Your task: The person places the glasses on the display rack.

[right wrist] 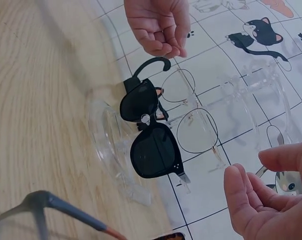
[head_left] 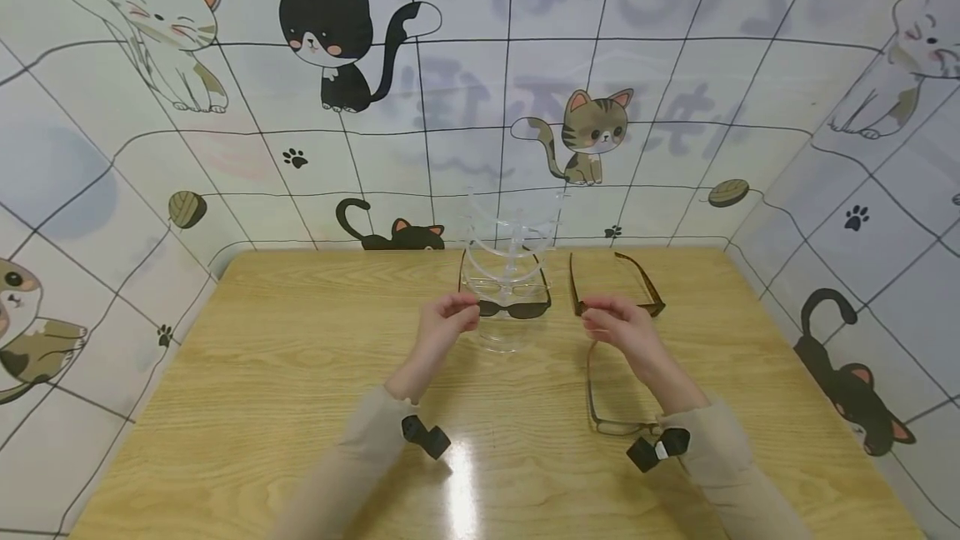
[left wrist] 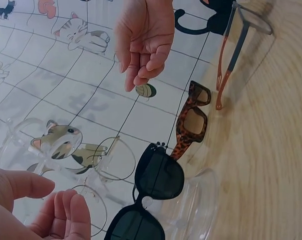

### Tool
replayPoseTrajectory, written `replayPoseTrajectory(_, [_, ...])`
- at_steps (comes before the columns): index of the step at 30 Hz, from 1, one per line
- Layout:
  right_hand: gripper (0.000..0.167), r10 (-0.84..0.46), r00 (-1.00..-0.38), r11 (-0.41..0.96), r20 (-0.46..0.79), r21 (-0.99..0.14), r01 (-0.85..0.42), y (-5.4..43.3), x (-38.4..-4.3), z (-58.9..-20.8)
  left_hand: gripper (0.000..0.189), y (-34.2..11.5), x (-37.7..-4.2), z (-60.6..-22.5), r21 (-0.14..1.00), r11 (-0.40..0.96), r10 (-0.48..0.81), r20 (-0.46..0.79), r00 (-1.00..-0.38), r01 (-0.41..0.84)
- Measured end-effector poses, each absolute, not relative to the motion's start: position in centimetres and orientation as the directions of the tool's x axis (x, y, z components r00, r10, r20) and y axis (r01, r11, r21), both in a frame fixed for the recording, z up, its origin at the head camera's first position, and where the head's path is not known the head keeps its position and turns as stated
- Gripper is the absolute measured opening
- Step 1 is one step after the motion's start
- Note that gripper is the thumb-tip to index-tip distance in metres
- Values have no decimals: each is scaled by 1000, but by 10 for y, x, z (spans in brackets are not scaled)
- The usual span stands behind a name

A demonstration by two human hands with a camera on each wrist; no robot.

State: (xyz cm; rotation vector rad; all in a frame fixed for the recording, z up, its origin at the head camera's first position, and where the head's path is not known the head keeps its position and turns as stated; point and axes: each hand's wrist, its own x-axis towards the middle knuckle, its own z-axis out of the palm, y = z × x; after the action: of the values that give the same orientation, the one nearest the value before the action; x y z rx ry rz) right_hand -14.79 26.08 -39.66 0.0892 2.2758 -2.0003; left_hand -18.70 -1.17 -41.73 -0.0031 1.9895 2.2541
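A clear plastic glasses stand (head_left: 512, 252) stands at the middle back of the table. Black sunglasses (head_left: 513, 309) sit on its lower part, and thin wire-rimmed round glasses (right wrist: 197, 131) are just above them. At the sunglasses' left side is my left hand (head_left: 448, 322); its thumb and fingers stand apart with nothing between them in the left wrist view. My right hand (head_left: 622, 332) hovers to the right of the stand, near tortoiseshell glasses (left wrist: 192, 122). Its fingers are loosely bent, and the right wrist view shows nothing held.
Grey-framed glasses (head_left: 618, 427) with orange-brown temples lie on the wooden table (head_left: 300, 407) below my right forearm. A white sheet with cat drawings (head_left: 465, 107) rises behind the table and along both sides. The upper tiers of the stand are see-through and hard to make out.
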Motion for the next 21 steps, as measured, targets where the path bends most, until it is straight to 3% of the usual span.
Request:
replayPoseTrajectory(14, [45, 10, -990, 151, -142, -978, 142, 282, -121, -401, 21, 18, -173, -433, 990, -84, 208, -90, -974, -109])
replayPoseTrajectory(21, [39, 29, -989, 159, -147, -976, 150, 294, -109, -404, 17, 34, -168, -439, 988, -113, 241, -78, -967, -108])
